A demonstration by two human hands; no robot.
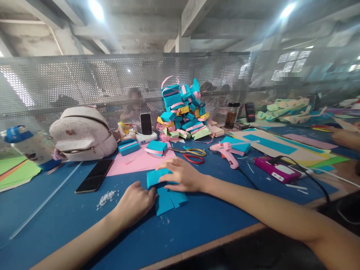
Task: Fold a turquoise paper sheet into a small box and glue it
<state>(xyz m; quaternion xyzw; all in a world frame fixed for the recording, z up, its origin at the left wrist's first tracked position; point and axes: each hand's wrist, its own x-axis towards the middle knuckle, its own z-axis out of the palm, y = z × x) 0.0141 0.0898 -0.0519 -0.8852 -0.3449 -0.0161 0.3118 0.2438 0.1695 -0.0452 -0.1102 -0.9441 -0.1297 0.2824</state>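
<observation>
A folded piece of blue paper point(168, 200) with cut flaps lies on the table in front of me. My left hand point(139, 200) is closed at its left edge, thumb and curled fingers pinching the paper. Over its upper part rests my right hand point(180, 175), fingers bent and pressing on the folded paper. Just beyond are small blue paper boxes with pink bands, one point(156, 148) on a pink sheet point(126, 162). Red-and-yellow-handled scissors point(194, 154) lie behind my right hand, and a pink glue gun point(227, 153) is to their right.
A tall heap of blue, pink and yellow paper pieces point(185, 112) stands at the back. Leftward are a phone point(95, 176), a white backpack point(81, 133) and a bottle point(30, 148). A purple power strip point(277, 170) with cables lies right. Another person's hand point(344, 137) shows at far right.
</observation>
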